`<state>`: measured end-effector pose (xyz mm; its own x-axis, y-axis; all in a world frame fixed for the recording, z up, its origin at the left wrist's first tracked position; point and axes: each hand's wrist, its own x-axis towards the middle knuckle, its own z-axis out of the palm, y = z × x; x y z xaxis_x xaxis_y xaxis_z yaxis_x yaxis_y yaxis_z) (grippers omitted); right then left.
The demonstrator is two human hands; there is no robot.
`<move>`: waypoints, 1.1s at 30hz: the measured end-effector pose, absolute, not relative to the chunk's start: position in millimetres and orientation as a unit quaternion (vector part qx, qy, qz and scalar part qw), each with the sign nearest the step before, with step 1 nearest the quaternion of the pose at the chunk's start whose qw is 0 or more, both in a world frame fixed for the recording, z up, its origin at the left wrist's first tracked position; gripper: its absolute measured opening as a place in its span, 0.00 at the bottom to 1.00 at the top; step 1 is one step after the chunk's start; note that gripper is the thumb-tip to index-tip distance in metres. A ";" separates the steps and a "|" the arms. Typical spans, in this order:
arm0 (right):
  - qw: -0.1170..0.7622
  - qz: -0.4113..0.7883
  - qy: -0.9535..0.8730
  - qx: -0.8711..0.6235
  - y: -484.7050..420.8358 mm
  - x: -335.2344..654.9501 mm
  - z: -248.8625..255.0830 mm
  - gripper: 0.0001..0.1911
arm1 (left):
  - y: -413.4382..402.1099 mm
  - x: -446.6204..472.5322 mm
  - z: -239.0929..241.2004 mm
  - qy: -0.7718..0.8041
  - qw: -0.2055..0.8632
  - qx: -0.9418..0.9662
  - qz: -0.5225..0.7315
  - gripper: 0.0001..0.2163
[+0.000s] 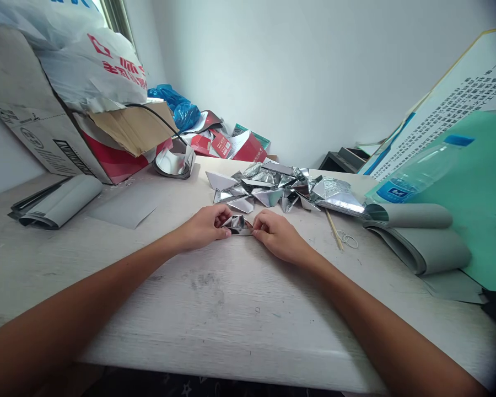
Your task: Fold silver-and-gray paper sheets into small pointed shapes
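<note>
Between my two hands is a small piece of folded silver foil paper (238, 223), lying low on the white table. My left hand (210, 225) pinches its left end with thumb and fingers. Its right end is gripped by my right hand (271, 230), thumb against curled fingers. Just beyond my hands lies a pile of folded silver foil pieces (268, 187), many with pointed corners. The fingertips hide both ends of the piece I hold.
Rolled grey sheets (68, 201) lie at left beside a flat sheet (126, 208). More rolled grey sheets (434, 242) lie at right, near a plastic bottle (421, 171). A thin stick (334, 230) and a rubber band (349, 240) are right of my hands. A cardboard box (37, 110) stands back left.
</note>
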<state>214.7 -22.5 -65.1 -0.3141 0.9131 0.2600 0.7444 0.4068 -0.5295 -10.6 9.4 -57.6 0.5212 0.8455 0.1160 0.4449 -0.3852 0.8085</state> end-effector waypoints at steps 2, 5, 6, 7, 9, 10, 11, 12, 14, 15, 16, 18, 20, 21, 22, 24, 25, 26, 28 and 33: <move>0.292 0.174 -0.803 -0.489 -21.4 217.2 -66.8 0.07 | 10.4 -12.9 -58.7 0.396 0.355 0.806 0.262 0.10; 0.307 0.180 -0.808 -0.470 -21.1 219.2 -67.3 0.08 | 11.5 -16.4 -60.0 0.376 0.331 0.827 0.256 0.08; 0.310 0.177 -0.809 -0.467 -21.1 219.4 -67.2 0.07 | 11.5 -17.2 -59.8 0.373 0.325 0.831 0.255 0.07; 0.316 0.174 -0.810 -0.463 -21.2 219.3 -67.2 0.07 | 11.4 -17.8 -59.3 0.371 0.321 0.833 0.255 0.07; 0.338 0.174 -0.805 -0.456 -21.4 218.9 -67.6 0.07 | 10.4 -18.1 -57.3 0.371 0.317 0.834 0.257 0.06; 0.349 0.179 -0.800 -0.455 -21.3 218.7 -68.1 0.06 | 9.7 -17.9 -55.9 0.372 0.316 0.834 0.257 0.06; 0.357 0.186 -0.794 -0.457 -21.2 218.5 -68.8 0.07 | 8.8 -17.6 -54.5 0.373 0.316 0.834 0.255 0.05; 0.361 0.191 -0.789 -0.458 -21.0 218.5 -69.7 0.08 | 7.9 -17.2 -53.0 0.374 0.316 0.835 0.252 0.04; 0.354 0.191 -0.793 -0.457 -20.4 218.7 -71.2 0.09 | 6.0 -16.8 -50.4 0.376 0.313 0.836 0.247 0.03; 0.346 0.185 -0.801 -0.453 -20.2 218.9 -71.7 0.09 | 5.2 -16.7 -49.3 0.377 0.310 0.838 0.245 0.03; 0.338 0.176 -0.809 -0.448 -20.2 219.2 -71.9 0.09 | 4.5 -16.8 -48.3 0.378 0.305 0.839 0.244 0.03; 0.324 0.163 -0.820 -0.443 -20.9 219.8 -71.3 0.08 | 3.2 -17.3 -46.5 0.379 0.292 0.844 0.241 0.03; 0.319 0.160 -0.821 -0.446 -22.3 220.6 -70.0 0.07 | 2.4 -17.7 -45.0 0.381 0.281 0.849 0.235 0.03; 0.318 0.161 -0.819 -0.450 -23.0 221.0 -69.3 0.08 | 2.1 -17.9 -44.4 0.382 0.278 0.850 0.232 0.04; 0.319 0.163 -0.816 -0.455 -23.5 221.5 -68.7 0.08 | 2.1 -17.9 -44.0 0.382 0.276 0.851 0.231 0.04; 0.318 0.167 -0.815 -0.455 -24.0 222.4 -67.7 0.07 | 2.6 -18.1 -44.0 0.382 0.273 0.853 0.229 0.04; 0.315 0.168 -0.817 -0.452 -24.0 222.9 -67.2 0.07 | 3.1 -18.3 -44.3 0.382 0.270 0.854 0.228 0.04; 0.312 0.169 -0.821 -0.447 -23.8 223.2 -66.8 0.06 | 3.8 -18.6 -44.8 0.382 0.266 0.855 0.228 0.05; 0.306 0.168 -0.828 -0.438 -23.4 223.7 -65.8 0.06 | 5.2 -19.5 -46.1 0.383 0.258 0.857 0.227 0.05; 0.295 0.169 -0.835 -0.433 -23.3 223.8 -63.8 0.06 | 7.9 -22.6 -48.3 0.372 0.240 0.870 0.216 0.06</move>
<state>223.8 -23.3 -63.8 -0.4519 0.8223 0.3458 0.6231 0.5684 -0.5372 -22.6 7.9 -48.3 0.6292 0.7517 0.1976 0.5443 -0.6077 0.5783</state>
